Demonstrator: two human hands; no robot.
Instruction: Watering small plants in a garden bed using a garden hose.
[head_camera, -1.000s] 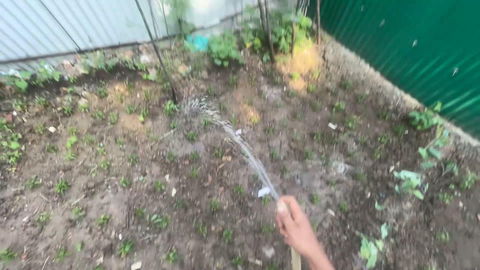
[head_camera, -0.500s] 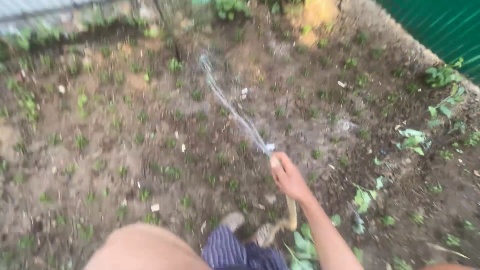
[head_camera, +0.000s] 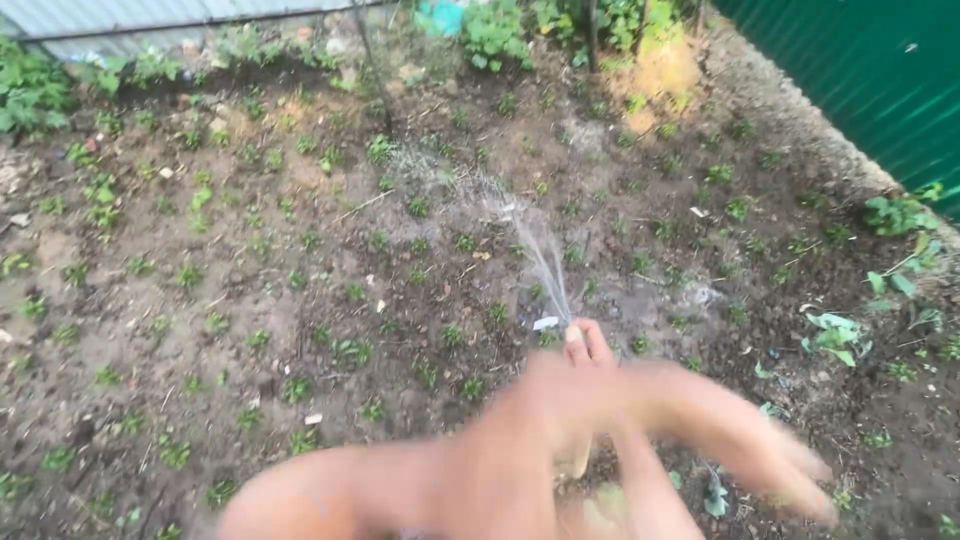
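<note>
My right hand (head_camera: 585, 345) is closed around the end of a pale yellow hose (head_camera: 577, 462), thumb pressed over the opening. A thin fan of water (head_camera: 535, 245) sprays from it up and to the left over a bed of dark soil (head_camera: 300, 300) dotted with small green seedlings. My left hand (head_camera: 745, 435) sweeps across the foreground in front of the right forearm. It is heavily blurred, its fingers stretched out to the right with nothing in them. Its arm crosses the bottom of the view and hides most of the hose.
A green metal fence (head_camera: 860, 80) runs along the right side, with larger leafy plants (head_camera: 895, 215) at its foot. A grey corrugated fence (head_camera: 150, 12) closes the far side. A thin dark stake (head_camera: 375, 80) stands in the bed, and a teal object (head_camera: 445, 15) lies by the far bushes.
The view has tilted back up toward the far fence. My left arm has swung into the foreground across the right one. The spray now fans more upward than leftward.
</note>
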